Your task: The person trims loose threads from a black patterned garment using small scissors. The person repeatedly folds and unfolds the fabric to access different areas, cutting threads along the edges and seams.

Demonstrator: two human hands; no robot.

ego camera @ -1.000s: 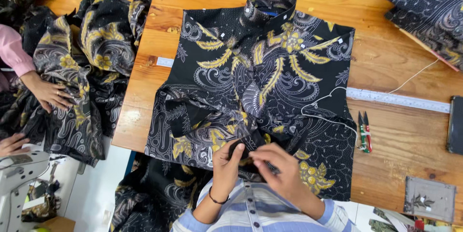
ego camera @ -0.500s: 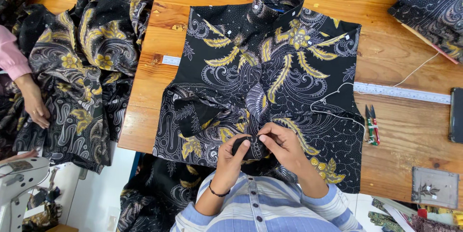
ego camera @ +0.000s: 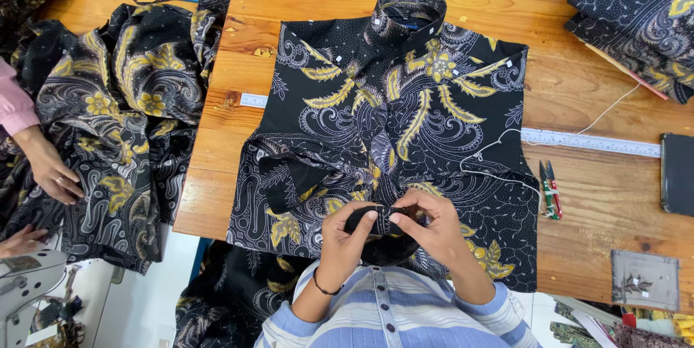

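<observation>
Wooden table (ego camera: 578, 80): both hands' fingers (ego camera: 361, 219) pinch shirt (ego camera: 390, 124) hem, hiding it.

Bare desk (ego camera: 578, 88) lies open on the right of the batik shirt (ego camera: 390, 124), crossed by a measuring tape (ego camera: 589, 142) and white thread (ego camera: 607, 111). Thread snips (ego camera: 549, 189) sit just beside the shirt's right edge, a stack of folded fabric (ego camera: 636, 23) fills the far right corner, and a co-worker's hand (ego camera: 50, 171) rests on the heaped fabric (ego camera: 123, 124) at left.
</observation>
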